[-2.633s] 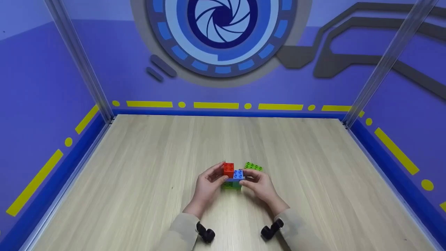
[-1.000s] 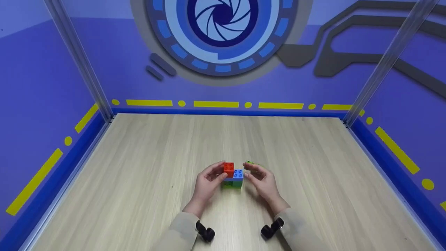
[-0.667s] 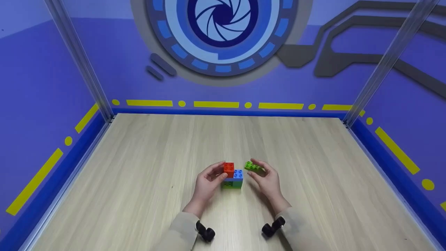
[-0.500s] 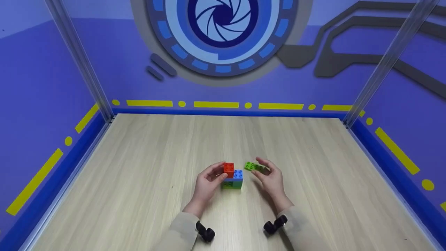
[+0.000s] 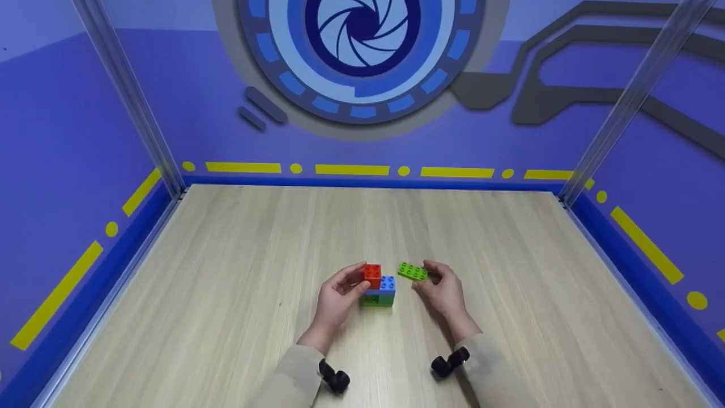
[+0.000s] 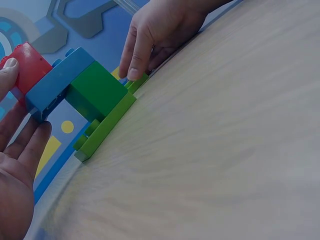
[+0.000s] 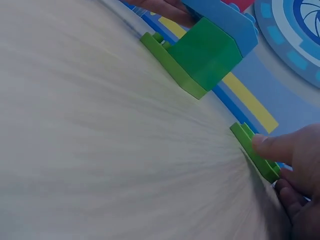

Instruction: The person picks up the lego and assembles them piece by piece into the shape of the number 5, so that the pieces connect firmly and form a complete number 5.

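A small stack of toy building bricks stands on the table: a light green plate [image 6: 107,127] at the bottom, a green brick [image 7: 205,55], a blue brick [image 6: 60,80] bridging out over the plate, and a red brick [image 5: 372,276] on top. My left hand [image 5: 335,300] grips the stack's upper left part, thumb on the red brick, with other fingers below the blue brick's overhang. Right of the stack lies a second light green plate [image 5: 413,271] with studs up. My right hand [image 5: 444,289] pinches its right end, thumb on the near side.
The wooden table [image 5: 255,249] is enclosed by blue printed panels [image 5: 362,153] at the back and both sides. Metal posts [image 5: 141,107] rise at the back corners. A black wrist camera [image 5: 334,378] sits on each sleeve.
My right hand has let go of the stack, moved right and taken the loose plate's right end. My left hand has stayed at the stack.
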Demonstrator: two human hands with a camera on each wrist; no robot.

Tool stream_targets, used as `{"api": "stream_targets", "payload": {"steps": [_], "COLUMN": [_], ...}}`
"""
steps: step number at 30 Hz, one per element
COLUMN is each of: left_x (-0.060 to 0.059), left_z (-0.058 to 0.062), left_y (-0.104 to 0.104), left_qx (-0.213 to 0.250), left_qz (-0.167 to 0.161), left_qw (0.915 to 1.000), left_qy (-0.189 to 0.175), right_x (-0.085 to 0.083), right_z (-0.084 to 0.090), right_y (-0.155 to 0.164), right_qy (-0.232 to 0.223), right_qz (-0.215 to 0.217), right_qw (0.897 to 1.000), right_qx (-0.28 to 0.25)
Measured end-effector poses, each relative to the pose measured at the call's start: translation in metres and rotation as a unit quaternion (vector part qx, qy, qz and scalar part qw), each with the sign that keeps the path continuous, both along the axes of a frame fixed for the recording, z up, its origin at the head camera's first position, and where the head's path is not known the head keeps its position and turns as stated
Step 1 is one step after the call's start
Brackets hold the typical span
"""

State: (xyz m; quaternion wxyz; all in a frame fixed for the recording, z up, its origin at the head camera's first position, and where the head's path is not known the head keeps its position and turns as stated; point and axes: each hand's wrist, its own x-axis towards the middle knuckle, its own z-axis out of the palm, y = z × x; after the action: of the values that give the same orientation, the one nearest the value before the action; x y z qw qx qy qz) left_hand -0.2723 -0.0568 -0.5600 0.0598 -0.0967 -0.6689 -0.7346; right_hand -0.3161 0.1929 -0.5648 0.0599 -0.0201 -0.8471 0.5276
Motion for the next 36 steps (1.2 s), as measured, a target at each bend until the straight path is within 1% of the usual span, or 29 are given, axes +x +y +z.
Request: {"api": "stream_targets", "payload": {"steps": [3, 9, 15, 19, 23, 25, 32, 36], "left_x": [0.0001, 0.0008, 0.001, 0.0, -0.0008, -0.001, -0.0005, -0.0007], "left_z": [-0.0003, -0.0009, 0.0001, 0.0001, -0.0006, -0.0008, 0.0003, -0.0012], "left_y": [0.0, -0.0001, -0.0002, 0.0001, 0.0001, 0.0, -0.0003, 0.0], "left_qx": [-0.001, 0.002, 0.002, 0.006, 0.005, 0.004, 0.006, 0.004], "left_qz": [0.001, 0.003, 0.002, 0.001, 0.001, 0.0, 0.0, 0.002], "left_qw": [1.0, 1.0, 1.0, 1.0, 1.0, 1.0, 1.0, 1.0], "left_qy": [0.005, 0.006, 0.0, -0.005, -0.002, -0.001, -0.006, 0.0], "right_x": [0.0, 0.0009, 0.0015, 0.0013, 0.0012, 0.0011, 0.0004, 0.0023], "right_z": [0.0001, 0.0007, 0.0009, 0.0007, 0.0004, 0.0002, 0.0019, 0.0024], "right_y": [0.0002, 0.0004, -0.0004, -0.0005, -0.0002, 0.0, -0.002, -0.0031], "right_qy": [0.003, 0.011, 0.014, 0.017, 0.029, 0.032, 0.022, 0.049], "right_qz": [0.001, 0.001, 0.001, 0.0, 0.002, 0.005, 0.01, 0.021], "right_qw": [1.0, 0.997, 0.996, 0.996, 0.997, 0.997, 0.999, 0.999], "right_qx": [0.031, 0.076, 0.092, 0.087, 0.075, 0.065, 0.021, 0.0]}}
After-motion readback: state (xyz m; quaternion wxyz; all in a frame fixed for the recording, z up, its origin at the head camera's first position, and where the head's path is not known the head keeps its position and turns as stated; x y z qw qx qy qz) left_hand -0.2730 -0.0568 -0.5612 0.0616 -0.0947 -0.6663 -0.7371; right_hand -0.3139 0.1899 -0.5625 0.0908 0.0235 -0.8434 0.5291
